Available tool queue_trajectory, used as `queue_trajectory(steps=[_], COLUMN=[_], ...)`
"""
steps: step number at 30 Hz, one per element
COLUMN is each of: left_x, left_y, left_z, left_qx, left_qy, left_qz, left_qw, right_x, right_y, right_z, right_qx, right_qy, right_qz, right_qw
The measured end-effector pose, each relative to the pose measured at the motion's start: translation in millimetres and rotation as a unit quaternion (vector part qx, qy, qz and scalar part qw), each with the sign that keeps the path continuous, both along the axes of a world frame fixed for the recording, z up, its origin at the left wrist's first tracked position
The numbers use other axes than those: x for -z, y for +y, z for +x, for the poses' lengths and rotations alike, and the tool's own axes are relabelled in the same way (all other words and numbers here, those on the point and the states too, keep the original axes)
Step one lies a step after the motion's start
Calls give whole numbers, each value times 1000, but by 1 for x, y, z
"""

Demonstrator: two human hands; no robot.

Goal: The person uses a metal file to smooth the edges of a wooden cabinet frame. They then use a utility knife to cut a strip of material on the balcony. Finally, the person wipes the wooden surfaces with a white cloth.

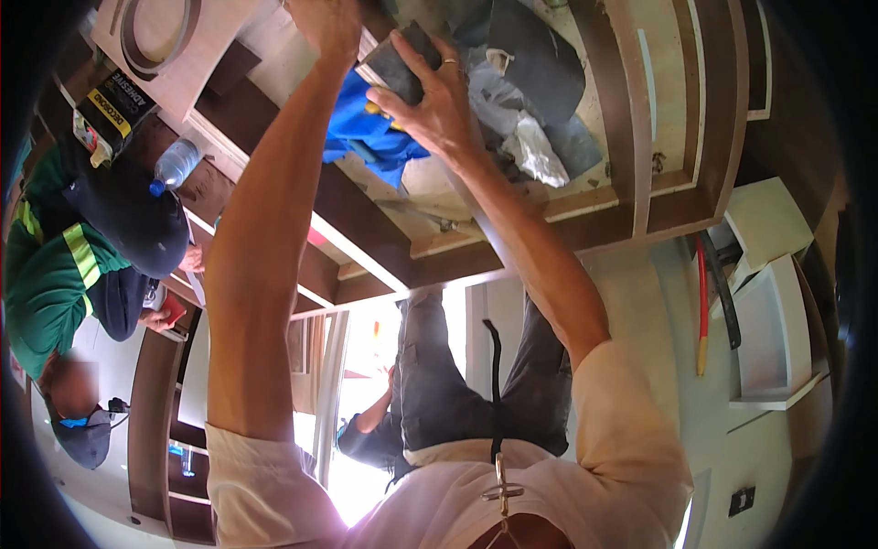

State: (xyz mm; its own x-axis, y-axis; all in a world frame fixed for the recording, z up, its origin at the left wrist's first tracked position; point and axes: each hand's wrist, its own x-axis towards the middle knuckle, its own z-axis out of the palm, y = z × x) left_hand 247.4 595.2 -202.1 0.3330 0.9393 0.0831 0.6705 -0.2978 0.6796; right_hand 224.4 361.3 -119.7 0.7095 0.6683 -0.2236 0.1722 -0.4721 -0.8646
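Wooden frame (594,225) at 12 o'clock is holding blue cloth (375,148); your right hand (437,114) is gripping a dark block (393,77); left hand (326,23), can't tell.

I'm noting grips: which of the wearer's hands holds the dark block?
The right hand, wearing a ring, holds the block. The left hand, partly out of view, appears clear of it.

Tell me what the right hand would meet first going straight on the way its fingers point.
First comes the dark grey rectangular block that the right hand grips; beyond it, the line appears to pass beside the bare left hand and out at the picture's top edge, though depth is unclear.
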Motion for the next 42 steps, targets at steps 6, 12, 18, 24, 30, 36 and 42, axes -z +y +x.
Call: queue_trajectory(steps=[6,12,18,24,30,36,42], left_x=[13,62,81,61,79,94,79], left_y=[4,29,48,48,67,67,70], left_z=[-1,-27,-43,-32,-45,-41,-37], left_qx=[-11,64,188,110,162,125,134], left_qy=[-12,54,-40,4,3,-6,-61], left_qz=[63,125,110,106,113,10,194], left_qw=[998,989,975,988,980,992,970], right_x=[-21,2,-13,-8,-12,-12,-17], right_y=[-132,-62,-181,-208,-233,-248,-247], right_z=[-56,-23,-68,-86,-93,-98,-98], right_qx=[-52,-27,-32,-67,-16,-35,-12], right_qy=[-11,25,41,73,113,80,100], right_qz=[-78,-6,-110,-81,-86,-66,-62], right_qw=[996,999,993,992,990,994,993])
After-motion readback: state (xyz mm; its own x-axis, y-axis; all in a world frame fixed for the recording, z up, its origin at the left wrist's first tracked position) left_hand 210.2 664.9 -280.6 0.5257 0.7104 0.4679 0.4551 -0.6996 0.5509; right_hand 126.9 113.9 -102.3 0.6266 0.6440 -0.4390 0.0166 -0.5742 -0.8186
